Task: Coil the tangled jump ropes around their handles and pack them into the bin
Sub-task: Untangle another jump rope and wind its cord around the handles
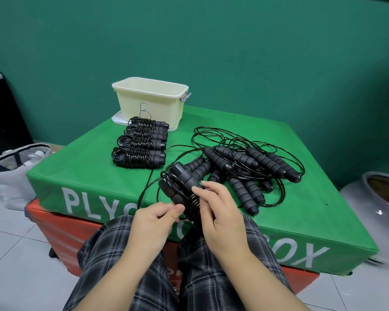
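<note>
A pair of black jump-rope handles (180, 185) is held together over the near edge of the green plyo box (94, 176), with black rope wound around their lower half. My right hand (220, 209) grips the handles from the right. My left hand (153, 223) pinches the rope against the coil from the left; loose rope trails away to the left of the handles. Several coiled ropes (139, 144) lie in a row in front of the cream bin (151, 102), marked "B". A tangled pile of handles and rope (245, 167) lies to the right.
The green box sits on a red box (61, 239). A white lid (117, 118) lies under the bin. A white bag (11, 171) stands on the floor at left, a grey pot (380, 198) at right. My plaid-trousered knees (126, 254) are against the boxes.
</note>
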